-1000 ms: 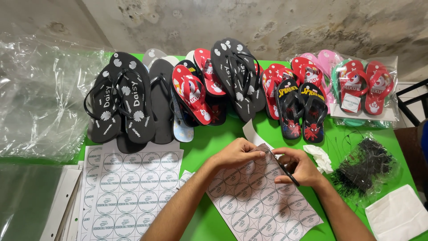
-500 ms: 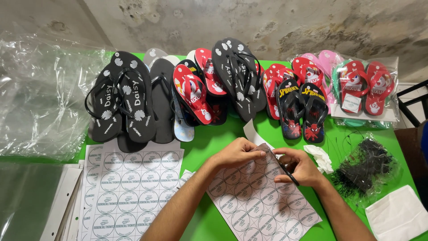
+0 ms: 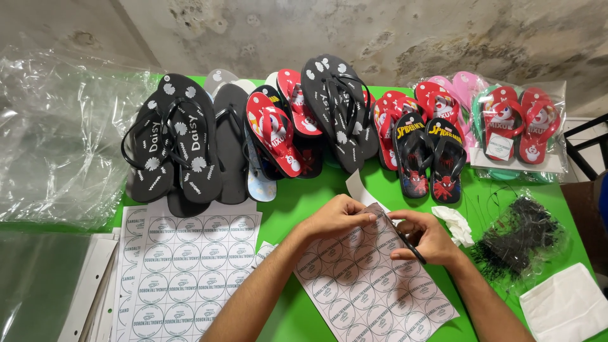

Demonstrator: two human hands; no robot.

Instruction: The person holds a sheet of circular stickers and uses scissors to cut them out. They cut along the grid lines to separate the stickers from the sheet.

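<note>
The sticker sheet lies flat on the green worktop, directly under and between both hands; its upper edge sits beneath the fingers, and its lower part extends toward the bottom of the view; the sheet carries rows of round labels and is rotated, so its long axis runs from upper left to lower right, with the far corner pointing toward the row of sandals

The left hand rests palm down on the upper left part of the sheet, fingers curled and pressed together at the top edge; the right hand is closed around a pair of scissors with dark handles, thumb and fingers gripping them over the sheet's upper right edge; the blades point up and left toward the left hand's fingertips; whether the blades are parted cannot be told

A narrow white paper strip projects from the sheet's top edge, just beyond the left hand

A second sticker sheet lies to the left, squared to the worktop edge, well apart from the hands; black flip-flops and red printed flip-flops stand along the far edge; a crumpled white scrap lies just right of the right hand, and a clear bag of black fasteners lies farther right
</note>
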